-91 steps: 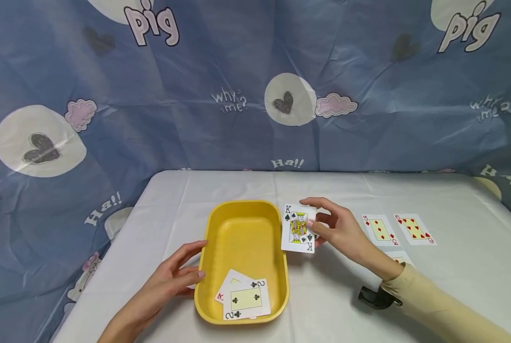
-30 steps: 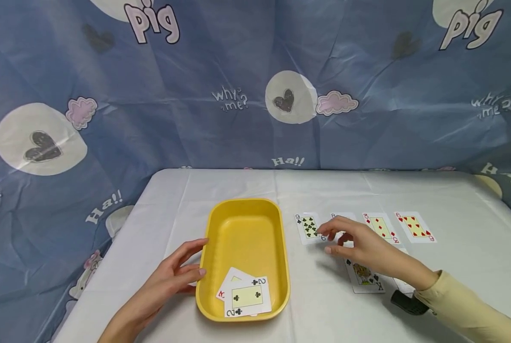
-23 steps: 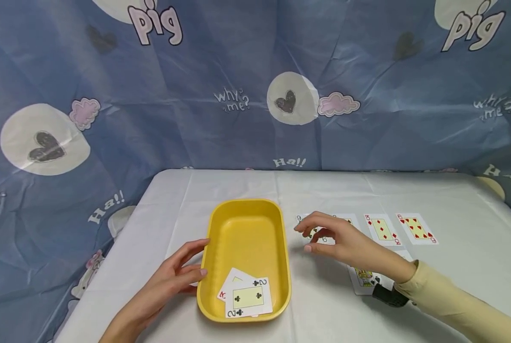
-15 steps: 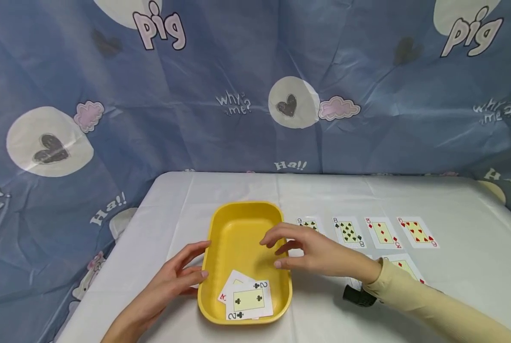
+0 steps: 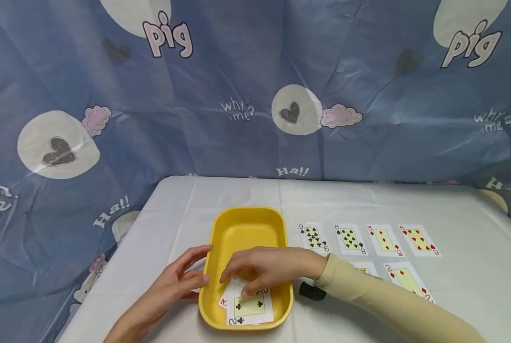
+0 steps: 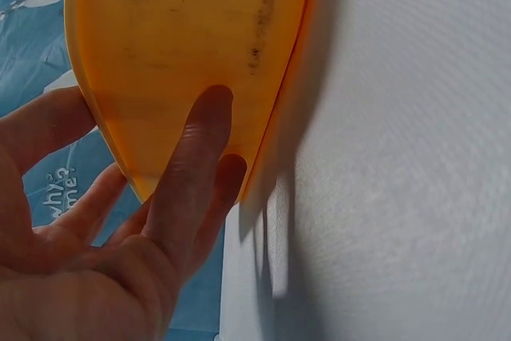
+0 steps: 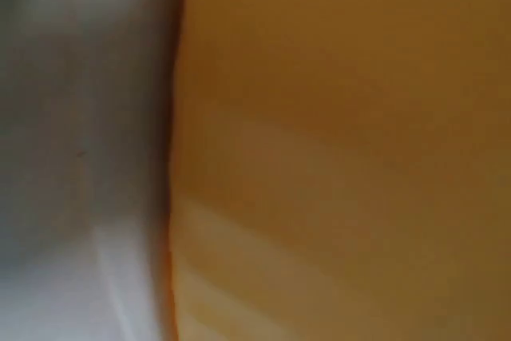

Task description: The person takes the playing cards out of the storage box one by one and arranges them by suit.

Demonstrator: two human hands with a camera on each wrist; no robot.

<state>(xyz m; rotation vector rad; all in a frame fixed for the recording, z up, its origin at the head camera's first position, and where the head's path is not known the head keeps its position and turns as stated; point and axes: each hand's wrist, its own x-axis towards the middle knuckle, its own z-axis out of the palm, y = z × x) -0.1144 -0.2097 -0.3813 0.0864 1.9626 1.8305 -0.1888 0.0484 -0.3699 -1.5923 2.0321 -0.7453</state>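
The yellow tray (image 5: 246,214) stands on the white table. My left hand (image 5: 174,278) rests against its left side, with thumb and index fingertips at the rim. In the left wrist view, fingers of the left hand (image 6: 160,221) touch the tray's outer wall (image 6: 184,29). My right hand (image 5: 268,264) reaches into the tray over a two of clubs (image 5: 251,309), fingers bent loosely and thumb tip at the card. A red-marked card (image 5: 224,302) lies partly under it. The right wrist view shows only the blurred tray wall (image 7: 335,133).
Right of the tray, face-up cards lie in rows: nine of clubs (image 5: 313,237), eight of spades (image 5: 349,239), a diamond card (image 5: 385,240), a heart card (image 5: 420,240) and two of diamonds (image 5: 407,280). The sleeve (image 5: 366,290) partly covers another card (image 5: 364,267). A patterned blue cloth (image 5: 238,152) hangs behind.
My right hand laid the king of spades on the table at right, then moved left over the tray and down to the two of clubs. The left hand stayed at the tray.
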